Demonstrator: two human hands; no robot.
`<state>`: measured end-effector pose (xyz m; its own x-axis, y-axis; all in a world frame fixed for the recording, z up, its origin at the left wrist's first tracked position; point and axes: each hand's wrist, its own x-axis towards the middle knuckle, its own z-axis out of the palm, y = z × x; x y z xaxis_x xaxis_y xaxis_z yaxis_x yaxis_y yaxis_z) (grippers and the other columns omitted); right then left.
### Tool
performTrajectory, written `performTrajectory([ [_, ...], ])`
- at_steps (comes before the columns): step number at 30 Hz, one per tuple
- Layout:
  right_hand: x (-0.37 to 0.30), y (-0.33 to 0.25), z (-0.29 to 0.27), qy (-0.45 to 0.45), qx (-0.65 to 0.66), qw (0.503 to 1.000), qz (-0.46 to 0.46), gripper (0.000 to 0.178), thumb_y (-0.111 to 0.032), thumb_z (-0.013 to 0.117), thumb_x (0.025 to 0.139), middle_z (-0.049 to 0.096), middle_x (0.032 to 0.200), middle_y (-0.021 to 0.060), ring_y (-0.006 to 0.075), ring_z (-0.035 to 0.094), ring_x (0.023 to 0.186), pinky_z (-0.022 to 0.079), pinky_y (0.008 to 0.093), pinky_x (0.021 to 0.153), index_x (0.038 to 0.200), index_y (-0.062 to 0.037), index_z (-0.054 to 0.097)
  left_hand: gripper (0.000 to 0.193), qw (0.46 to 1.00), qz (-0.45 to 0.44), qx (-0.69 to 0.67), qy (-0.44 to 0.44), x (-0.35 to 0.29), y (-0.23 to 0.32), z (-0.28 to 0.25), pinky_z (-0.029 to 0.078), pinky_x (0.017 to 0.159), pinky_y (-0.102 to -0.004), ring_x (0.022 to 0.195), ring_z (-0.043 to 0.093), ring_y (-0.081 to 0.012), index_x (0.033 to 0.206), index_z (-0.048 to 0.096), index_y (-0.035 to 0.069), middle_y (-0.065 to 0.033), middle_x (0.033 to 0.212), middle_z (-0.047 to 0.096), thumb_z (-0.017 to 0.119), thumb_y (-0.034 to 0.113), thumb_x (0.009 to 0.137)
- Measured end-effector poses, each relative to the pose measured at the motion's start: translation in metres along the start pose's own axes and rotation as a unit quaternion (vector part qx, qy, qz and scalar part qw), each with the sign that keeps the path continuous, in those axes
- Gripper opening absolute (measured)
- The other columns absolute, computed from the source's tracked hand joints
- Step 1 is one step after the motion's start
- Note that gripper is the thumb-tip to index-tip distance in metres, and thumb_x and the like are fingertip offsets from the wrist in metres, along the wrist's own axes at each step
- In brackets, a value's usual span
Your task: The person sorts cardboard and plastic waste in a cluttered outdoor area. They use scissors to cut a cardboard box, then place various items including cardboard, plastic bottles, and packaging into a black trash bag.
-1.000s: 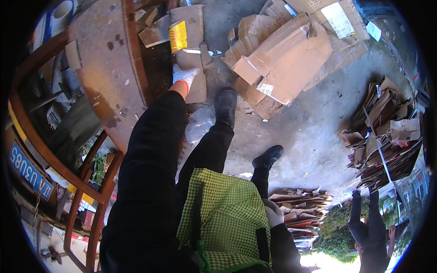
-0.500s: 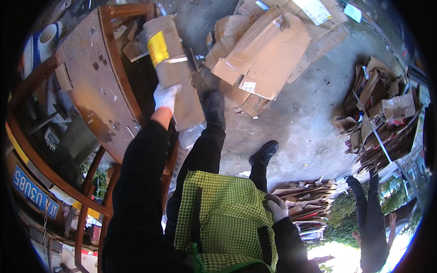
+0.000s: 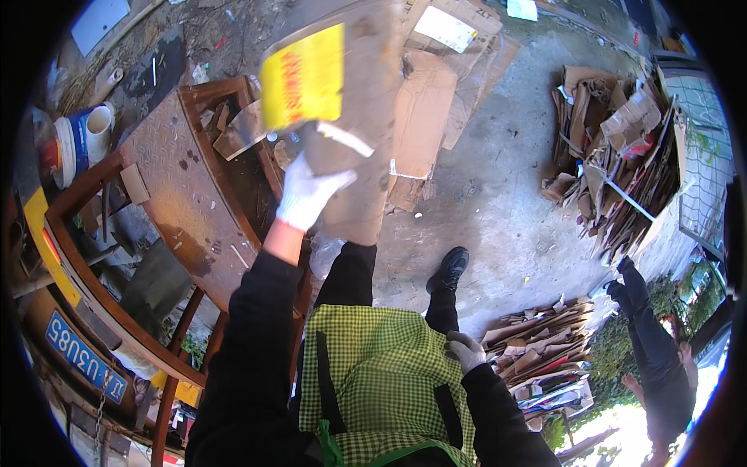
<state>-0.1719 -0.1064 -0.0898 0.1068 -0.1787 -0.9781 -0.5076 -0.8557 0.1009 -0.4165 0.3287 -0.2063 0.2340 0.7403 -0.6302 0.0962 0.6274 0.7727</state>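
My left hand [image 3: 306, 191], in a white glove, grips a flat brown cardboard piece [image 3: 359, 198] by its near left edge. The piece is raised in front of me, with a large yellow label [image 3: 303, 75] and a torn white strip on its face. Its far end covers part of the cardboard heap behind it. My right hand [image 3: 467, 351], gloved too, hangs beside my green checked apron [image 3: 381, 350]. Its fingers are loosely bent, and I see nothing in them.
Flattened boxes [image 3: 422, 117] lie on the concrete ahead. A strapped cardboard bundle [image 3: 622, 156] stands at the right, a cardboard stack [image 3: 541, 346] nearer. A rusty metal cart [image 3: 179, 179] takes up the left. Another person [image 3: 657, 358] is at the lower right.
My left hand has lifted the cardboard piece nearer to me and a little to the right. My view has shifted, showing more ground at the far left. The right hand stays by the apron.
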Motion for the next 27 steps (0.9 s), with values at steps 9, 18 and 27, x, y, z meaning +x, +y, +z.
performTrajectory([
  [9,0.005,0.049,-0.021,0.036,0.058,0.997,0.027,0.034,-0.004,0.061,0.091,0.067,0.108,0.0095,0.0188,0.067,0.092,0.057,0.0330,0.082,0.124,-0.0009,0.062,0.091,0.907,-0.092,0.408,-0.047,0.079,-0.067,0.011,0.043,0.103,-0.0402,0.125,0.054,-0.0380,0.148,0.031,-0.001,-0.0273,0.136,0.053,0.076,0.034,0.077],
  [18,-0.065,0.089,-0.062,0.050,0.051,0.992,-0.102,0.038,-0.014,0.065,0.088,0.070,0.105,0.0086,0.0145,0.064,0.091,0.052,0.0285,0.081,0.123,0.0002,0.064,0.052,0.859,-0.157,0.407,-0.268,-0.140,-0.115,-0.091,0.044,0.101,-0.0370,0.116,0.058,-0.0347,0.131,0.051,-0.004,-0.0228,0.125,0.061,0.061,0.019,0.086],
  [27,-0.135,0.232,-0.058,0.076,0.087,0.993,-0.039,0.034,-0.033,0.067,0.082,0.074,0.102,0.0072,0.0205,0.071,0.085,0.056,0.0321,0.083,0.114,-0.0238,0.073,0.027,0.676,0.231,0.606,-0.351,-0.172,-0.017,-0.146,0.053,0.068,-0.0431,0.080,0.069,-0.0283,0.081,0.068,0.004,-0.0150,0.086,0.071,0.054,0.027,0.086],
])
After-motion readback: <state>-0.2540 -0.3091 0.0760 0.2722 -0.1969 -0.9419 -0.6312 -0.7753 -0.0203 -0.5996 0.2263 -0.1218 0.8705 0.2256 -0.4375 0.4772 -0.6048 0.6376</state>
